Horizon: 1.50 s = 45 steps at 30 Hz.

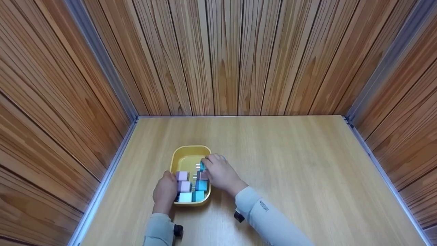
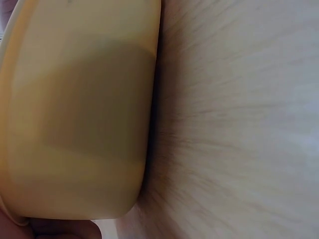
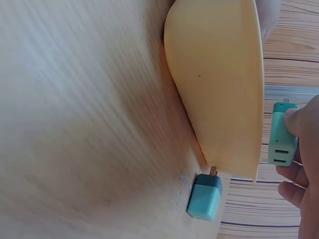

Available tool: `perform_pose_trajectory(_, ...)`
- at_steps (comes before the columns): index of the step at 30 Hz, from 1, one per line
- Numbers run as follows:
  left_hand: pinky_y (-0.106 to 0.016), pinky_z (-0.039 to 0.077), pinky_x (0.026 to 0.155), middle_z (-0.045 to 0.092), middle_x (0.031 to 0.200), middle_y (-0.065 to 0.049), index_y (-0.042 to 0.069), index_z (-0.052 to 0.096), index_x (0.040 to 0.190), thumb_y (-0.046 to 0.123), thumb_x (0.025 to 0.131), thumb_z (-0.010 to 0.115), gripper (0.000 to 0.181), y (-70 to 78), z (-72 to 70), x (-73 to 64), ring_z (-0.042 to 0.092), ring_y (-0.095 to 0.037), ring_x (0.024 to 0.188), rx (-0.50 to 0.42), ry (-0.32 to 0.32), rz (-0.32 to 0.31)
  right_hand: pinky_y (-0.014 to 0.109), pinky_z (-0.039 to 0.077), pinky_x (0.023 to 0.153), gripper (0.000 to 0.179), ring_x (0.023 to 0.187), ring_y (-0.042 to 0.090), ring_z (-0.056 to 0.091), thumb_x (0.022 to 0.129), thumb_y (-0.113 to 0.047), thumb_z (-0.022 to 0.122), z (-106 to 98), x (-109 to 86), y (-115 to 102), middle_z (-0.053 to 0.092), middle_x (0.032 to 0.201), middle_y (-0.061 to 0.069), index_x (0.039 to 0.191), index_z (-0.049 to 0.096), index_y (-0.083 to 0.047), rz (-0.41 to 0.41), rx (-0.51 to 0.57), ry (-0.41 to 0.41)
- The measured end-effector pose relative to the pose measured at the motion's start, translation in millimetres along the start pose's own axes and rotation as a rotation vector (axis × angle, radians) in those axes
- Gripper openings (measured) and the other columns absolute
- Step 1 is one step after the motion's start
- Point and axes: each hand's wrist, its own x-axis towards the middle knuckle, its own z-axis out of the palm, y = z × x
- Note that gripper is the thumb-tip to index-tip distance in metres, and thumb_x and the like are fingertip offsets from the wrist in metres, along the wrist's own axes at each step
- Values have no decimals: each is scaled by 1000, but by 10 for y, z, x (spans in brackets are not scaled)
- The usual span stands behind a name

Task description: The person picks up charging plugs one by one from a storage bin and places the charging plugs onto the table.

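A yellow plastic box (image 1: 191, 149) stands on the table, holding several USB charger plugs (image 1: 184, 186) in purple, pale blue and teal, set in two columns. My left hand (image 1: 165, 191) grips the box's left wall; in the left wrist view its fingers (image 2: 75, 229) show at the rim. Over the box's right rim, my right hand (image 1: 222, 172) pinches a teal USB charger (image 3: 283, 134) between thumb and fingers. The charger's two USB slots face my palm side and its prongs point away. Its lower part is hidden by my hand in the head view.
Another teal charger (image 3: 205, 196) lies on the table just outside the box's far right corner, mostly hidden behind my right hand in the head view. Wood-patterned walls (image 1: 225, 58) with grey metal edging (image 1: 102, 184) enclose the table (image 1: 290, 171) at the back and sides.
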Motion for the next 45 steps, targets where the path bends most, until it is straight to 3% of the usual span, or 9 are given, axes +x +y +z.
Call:
perform_pose_trajectory(5, -36, 44, 71, 59, 96, -10, 12, 46, 132, 41, 112, 27, 40, 0, -6, -29, 58, -26, 85, -105, -43, -77, 42, 37, 117, 50, 133, 22, 47, 104, -34, 58, -2, -55, 49, 52, 142, 6, 148, 52, -10, 24, -2, 31)
perform_pose_trajectory(12, -38, 45, 68, 63, 95, -11, 6, 50, 126, 37, 112, 27, 41, -29, 2, -25, 60, -26, 81, 6, -6, -12, 42, 36, 117, 48, 132, 23, 48, 104, -33, 58, 9, -110, 142, 53, 140, 7, 145, 53, -8, 39, -24, 67)
perform_pose_trajectory(21, -38, 43, 74, 59, 101, -11, 11, 46, 131, 42, 112, 24, 43, -28, -18, -31, 58, -28, 89, -116, -52, -89, 43, 37, 116, 47, 131, 24, 49, 103, -32, 60, -24, -181, 252, 54, 139, 7, 144, 54, -9, 66, -18, 81)
perform_pose_trajectory(28, -37, 44, 70, 60, 97, -11, 8, 44, 136, 39, 112, 25, 43, 1, -34, -12, 59, -26, 84, -16, -29, -27, 43, 39, 115, 46, 132, 23, 49, 104, -32, 60, -29, -186, 303, 53, 139, 6, 144, 54, -11, 123, -5, 61)
perform_pose_trajectory(35, -37, 44, 74, 59, 102, -10, 11, 41, 140, 41, 112, 23, 45, -4, -21, -27, 58, -27, 91, -87, -60, -78, 44, 39, 115, 47, 131, 25, 49, 103, -30, 60, -7, -220, 342, 54, 137, 8, 144, 54, -8, 122, -12, 51)
perform_pose_trajectory(42, -38, 45, 70, 61, 95, -11, 9, 48, 127, 38, 112, 28, 38, -9, -14, -47, 59, -27, 82, -10, -1, 4, 45, 35, 117, 47, 132, 29, 49, 104, -26, 57, 30, -265, 385, 53, 138, 12, 144, 52, -3, 112, -23, 33)
perform_pose_trajectory(45, -38, 43, 68, 59, 94, -10, 11, 47, 127, 39, 112, 27, 37, 5, -7, -48, 57, -27, 81, -27, -8, -2, 45, 35, 117, 48, 132, 28, 49, 104, -26, 57, 43, -278, 405, 52, 139, 12, 146, 51, -3, 129, -15, 19)
